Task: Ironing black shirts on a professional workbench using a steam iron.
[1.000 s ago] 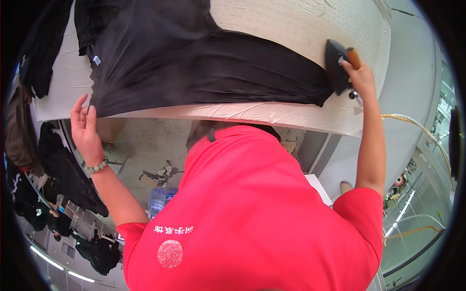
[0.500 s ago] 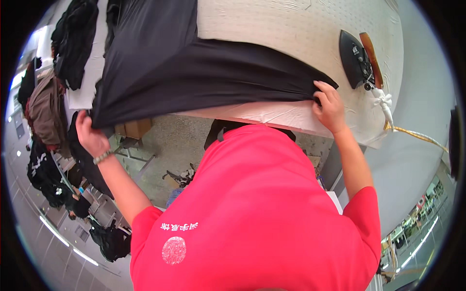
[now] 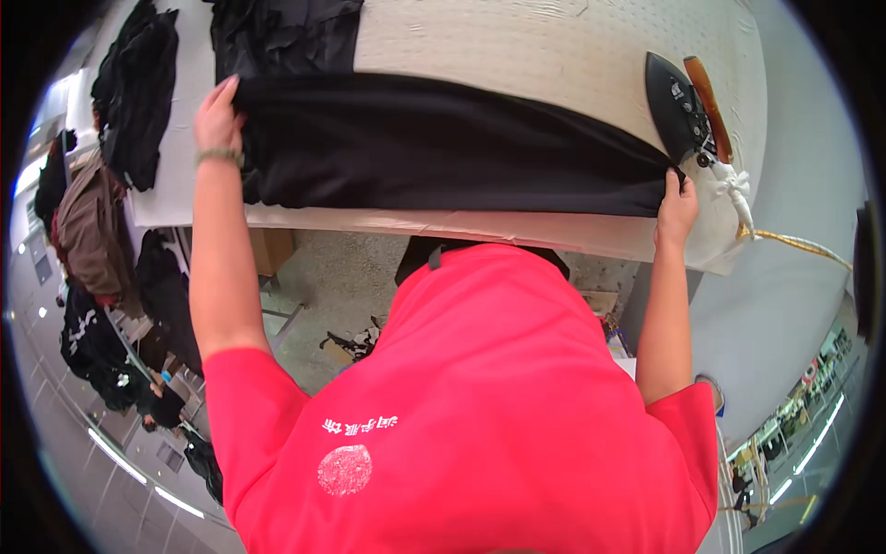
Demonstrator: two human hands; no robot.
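Note:
A black garment (image 3: 443,148) stretches left to right along the near side of the padded table (image 3: 517,46), folded into a long band that narrows toward the right. My left hand (image 3: 220,118) grips its far left corner, fingers closed on the cloth. At the opposite end, my right hand (image 3: 676,205) pinches the narrow tip, close beside the iron. The black iron (image 3: 678,106) with a brown wooden handle (image 3: 706,106) rests on the table at the right. A white cloth is tied at its rear.
More black cloth (image 3: 286,37) lies beyond the band, and another dark pile (image 3: 138,92) is at the far left. A yellowish cord (image 3: 794,247) runs from the iron off the table's right edge. Garments, one of them brown (image 3: 90,231), hang at the left.
My left hand has moved away from me and slightly right, folding the wide black garment into a band. My right hand has shifted slightly right and nearer, still holding the tip.

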